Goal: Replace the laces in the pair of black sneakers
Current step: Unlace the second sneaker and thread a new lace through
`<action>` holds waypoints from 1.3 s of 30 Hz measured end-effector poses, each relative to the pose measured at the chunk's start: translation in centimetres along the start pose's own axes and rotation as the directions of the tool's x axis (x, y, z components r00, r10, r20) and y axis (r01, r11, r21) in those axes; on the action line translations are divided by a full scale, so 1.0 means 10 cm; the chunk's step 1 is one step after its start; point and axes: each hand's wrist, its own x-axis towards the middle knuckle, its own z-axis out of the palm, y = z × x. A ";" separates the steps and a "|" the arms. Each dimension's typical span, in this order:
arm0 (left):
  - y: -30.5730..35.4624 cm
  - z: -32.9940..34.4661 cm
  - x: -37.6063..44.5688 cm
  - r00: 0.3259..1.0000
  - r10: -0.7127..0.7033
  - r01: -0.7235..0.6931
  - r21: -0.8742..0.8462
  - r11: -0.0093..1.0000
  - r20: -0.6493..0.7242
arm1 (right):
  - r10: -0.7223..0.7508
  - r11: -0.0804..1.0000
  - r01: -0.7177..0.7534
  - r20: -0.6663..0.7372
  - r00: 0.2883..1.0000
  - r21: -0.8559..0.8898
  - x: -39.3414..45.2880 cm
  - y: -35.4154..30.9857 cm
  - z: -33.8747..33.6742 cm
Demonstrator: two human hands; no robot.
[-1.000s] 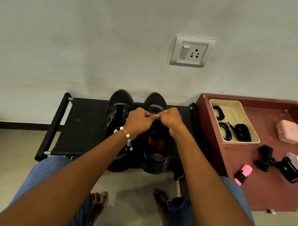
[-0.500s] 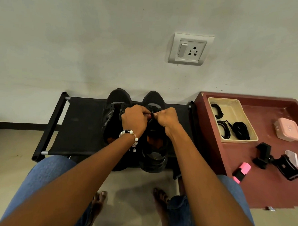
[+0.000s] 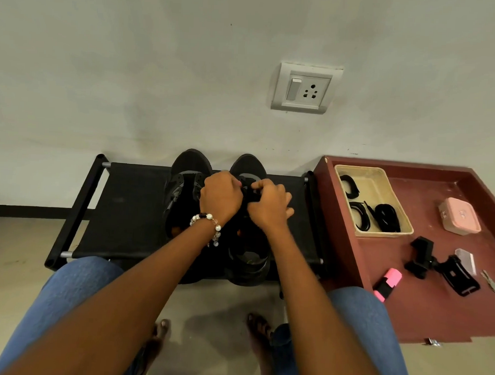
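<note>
Two black sneakers sit side by side on a low black bench (image 3: 132, 210) against the wall, toes toward the wall and heels toward the person. Their long axes run straight away from the seated body. The left sneaker (image 3: 184, 184) stands with its tongue area open and no hand on it; the right sneaker (image 3: 247, 261) is the one being worked.

Both hands meet over the right sneaker's eyelet area, knuckles almost touching. The left hand (image 3: 222, 196), a bead bracelet at its wrist, has its fingers curled down in a tight grip on something black at the shoe's throat. It looks like the lace or tongue, but the fingers hide which. The right hand (image 3: 269, 205) is curled the same way, pinching the same dark bundle (image 3: 250, 194) from the other side, with a few fingers spread outward to the right.

My judgement is that lace work on the right shoe is under way. What matters for the coming move is that the material lies directly under and between the two grips — neither hand has to reach.

Spare black laces (image 3: 386, 217) lie coiled in a beige tray (image 3: 380, 234) on the red surface (image 3: 405, 307) well off to the right, so the right hand is the nearer one for fetching them.
</note>
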 end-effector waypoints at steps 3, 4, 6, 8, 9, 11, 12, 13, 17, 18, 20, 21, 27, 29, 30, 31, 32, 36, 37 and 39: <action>0.02 -0.07 0.07 1.000 -0.024 0.021 -0.120 0.993 -0.020 | -0.001 0.999 -0.011 -0.231 0.973 -0.047 -0.14 0.08 0.07; 0.05 -0.11 0.09 0.998 -0.047 0.040 -0.189 0.981 -0.029 | 0.050 0.999 -0.051 -0.271 0.961 0.005 -0.15 0.11 0.08; 0.14 -0.24 0.14 0.993 -0.118 0.099 -0.401 0.911 -0.023 | 0.155 0.987 -0.139 -0.249 0.956 0.082 -0.13 0.13 0.08; 0.28 -0.42 0.14 0.988 -0.148 0.138 -0.661 0.738 0.040 | 0.214 0.975 -0.195 -0.201 0.956 0.110 -0.11 0.14 0.06; 0.36 -0.51 0.12 0.990 -0.121 0.129 -0.757 0.641 0.067 | 0.233 0.970 -0.213 -0.187 0.954 0.120 -0.11 0.14 0.06; 0.46 -0.67 0.09 0.999 -0.022 0.049 -0.837 0.545 0.044 | 0.259 0.962 -0.240 -0.159 0.953 0.133 -0.10 0.12 0.07; 0.48 -0.72 0.08 1.000 0.024 0.000 -0.851 0.525 0.015 | 0.271 0.958 -0.251 -0.149 0.951 0.140 -0.10 0.12 0.07; 0.48 -0.75 0.09 0.998 0.061 -0.041 -0.849 0.527 -0.010 | 0.280 0.954 -0.260 -0.141 0.950 0.148 -0.09 0.11 0.07; 0.35 -0.62 0.14 0.974 0.224 -0.204 -0.505 0.838 -0.022 | 0.342 0.925 -0.316 -0.097 0.935 0.212 -0.07 0.11 0.07; 0.27 -0.56 0.16 0.961 0.275 -0.251 -0.324 0.912 0.028 | 0.361 0.914 -0.334 -0.088 0.928 0.231 -0.07 0.11 0.07; 0.13 -0.43 0.19 0.943 0.275 -0.272 -0.041 0.961 0.185 | 0.382 0.903 -0.354 -0.079 0.921 0.241 -0.07 0.09 0.07; 0.08 -0.36 0.20 0.934 0.248 -0.270 0.054 0.961 0.257 | 0.388 0.902 -0.360 -0.078 0.919 0.239 -0.07 0.09 0.07; 0.01 -0.18 0.20 0.934 0.136 -0.241 0.304 0.922 0.330 | 0.386 0.901 -0.358 -0.076 0.919 0.243 -0.07 0.08 0.07; 0.01 -0.19 0.19 0.949 0.123 -0.187 0.205 0.961 0.291 | 0.386 0.902 -0.360 -0.070 0.920 0.237 -0.07 0.08 0.06; 0.02 -0.21 0.19 0.954 0.096 -0.131 0.107 0.986 0.284 | 0.385 0.903 -0.361 -0.066 0.921 0.234 -0.06 0.08 0.06; 0.03 -0.25 0.20 0.956 0.053 -0.053 -0.010 0.999 0.288 | 0.384 0.904 -0.361 -0.063 0.921 0.230 -0.06 0.09 0.06; 0.05 -0.28 0.21 0.955 0.006 0.034 -0.130 0.991 0.297 | 0.381 0.905 -0.359 -0.061 0.922 0.226 -0.06 0.09 0.06; 0.21 -0.50 0.22 0.939 -0.068 0.284 -0.651 0.704 0.337 | 0.370 0.910 -0.350 -0.055 0.927 0.221 -0.06 0.10 0.05; 0.27 -0.58 0.22 0.933 -0.037 0.317 -0.773 0.549 0.357 | 0.371 0.910 -0.351 -0.054 0.927 0.221 -0.06 0.10 0.05; 0.38 -0.76 0.21 0.935 0.054 0.326 -0.908 0.264 0.352 | 0.372 0.909 -0.353 -0.049 0.927 0.223 -0.06 0.09 0.05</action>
